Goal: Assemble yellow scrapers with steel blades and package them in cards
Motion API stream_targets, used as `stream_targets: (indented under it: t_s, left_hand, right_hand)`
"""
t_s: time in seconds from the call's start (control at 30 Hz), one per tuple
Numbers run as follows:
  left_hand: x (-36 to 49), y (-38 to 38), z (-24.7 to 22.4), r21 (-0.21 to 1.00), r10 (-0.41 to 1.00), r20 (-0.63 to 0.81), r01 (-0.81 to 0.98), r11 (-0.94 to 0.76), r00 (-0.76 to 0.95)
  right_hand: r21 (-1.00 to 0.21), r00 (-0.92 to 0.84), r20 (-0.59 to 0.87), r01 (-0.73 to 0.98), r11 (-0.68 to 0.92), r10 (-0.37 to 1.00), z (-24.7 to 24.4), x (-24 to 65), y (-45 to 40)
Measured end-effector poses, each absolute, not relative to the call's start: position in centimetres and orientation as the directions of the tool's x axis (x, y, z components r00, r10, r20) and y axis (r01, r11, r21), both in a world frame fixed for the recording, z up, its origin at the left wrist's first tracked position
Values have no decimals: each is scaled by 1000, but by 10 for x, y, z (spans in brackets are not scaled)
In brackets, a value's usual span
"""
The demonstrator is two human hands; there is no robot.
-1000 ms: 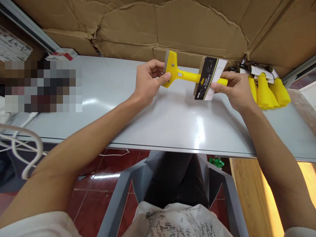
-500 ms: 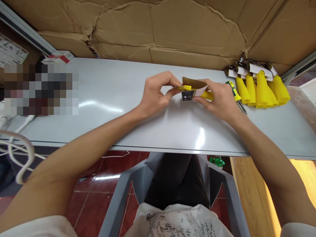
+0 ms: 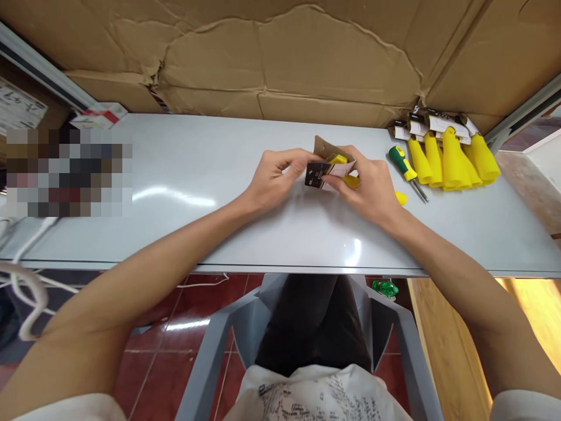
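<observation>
My right hand [image 3: 368,184] grips a folded cardboard header card [image 3: 316,174], black and white outside and brown inside. Its two flaps stand apart, with a yellow piece [image 3: 338,159] showing between them. A yellow mesh sleeve [image 3: 400,198] comes out beyond my right hand, mostly covered by it. At the card's left edge, my left hand [image 3: 278,178] has thumb and index finger closed together; the index fingertip goes behind the front flap. Right of my hands, a green and yellow screwdriver [image 3: 407,169] lies on the white table [image 3: 184,158].
Several yellow sleeves with header cards [image 3: 453,158] lie in a row at the back right. A cardboard sheet [image 3: 333,64] walls the table's back. A white and red box [image 3: 100,116] stands at the back left, and white cables [image 3: 35,292] hang at the left edge.
The card has shifted a little left and turned, so more of its black front flap shows. My right hand moved left with it, uncovering the screwdriver.
</observation>
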State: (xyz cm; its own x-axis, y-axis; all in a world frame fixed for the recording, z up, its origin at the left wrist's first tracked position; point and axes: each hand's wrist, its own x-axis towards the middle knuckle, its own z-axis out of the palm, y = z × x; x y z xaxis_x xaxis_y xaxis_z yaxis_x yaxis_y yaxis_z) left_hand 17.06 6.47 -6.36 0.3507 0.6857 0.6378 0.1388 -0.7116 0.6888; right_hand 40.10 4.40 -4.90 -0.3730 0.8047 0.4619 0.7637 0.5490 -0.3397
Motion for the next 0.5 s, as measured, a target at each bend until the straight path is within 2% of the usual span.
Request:
stream_targets:
  t_s: [0.07,0.13,0.23,0.37,0.5]
  left_hand:
    - [171,64,-63,713,703,627,116,-692,336]
    - [171,65,-63,685,698,653,165,-710,294]
    - [169,69,-64,638,686,697,255,-726,210]
    - [168,75,-65,654,700,701,269,-707,137]
    - [173,72,-59,623,677,730,314,-716,95]
  right_hand:
    - [-383,-324,454,770,510,830,-48,402,46]
    - [-407,-321,436,763,502,841,-47,404,49]
    - [-396,-406,392,736,549,826,-41,411,54]
    - [-397,-538,317,672,625,781,-32,420,56]
    - [-452,-484,365,655,606,795,-23,428,59]
